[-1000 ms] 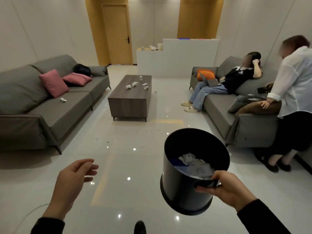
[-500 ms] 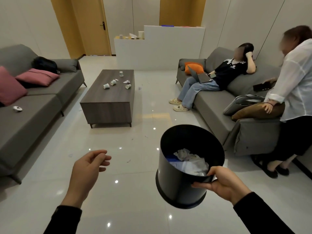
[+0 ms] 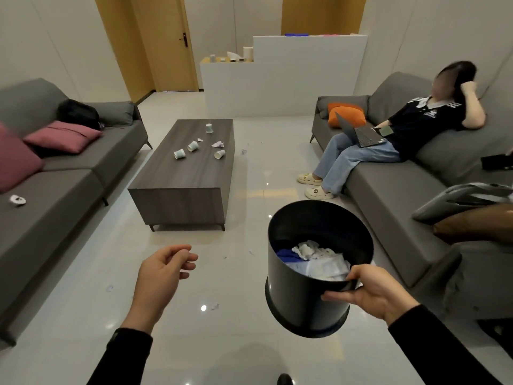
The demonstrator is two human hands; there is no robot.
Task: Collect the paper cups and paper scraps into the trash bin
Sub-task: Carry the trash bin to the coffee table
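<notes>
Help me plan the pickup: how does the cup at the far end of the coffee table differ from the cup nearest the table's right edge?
The far cup stands mouth down; the right-edge cup lies tipped on its side. The far cup sits alone toward the table's far end; the right-edge cup lies nearer, just below a crumpled paper scrap. Both are small pale paper cups on the coffee table.

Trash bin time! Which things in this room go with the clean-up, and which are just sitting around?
For the job:
trash bin, held by the right hand
left hand, empty
paper cups on the coffee table
paper scrap on the table
scraps on the floor

Just lying about:
pink cushions
orange cushion
laptop
black bag
</notes>
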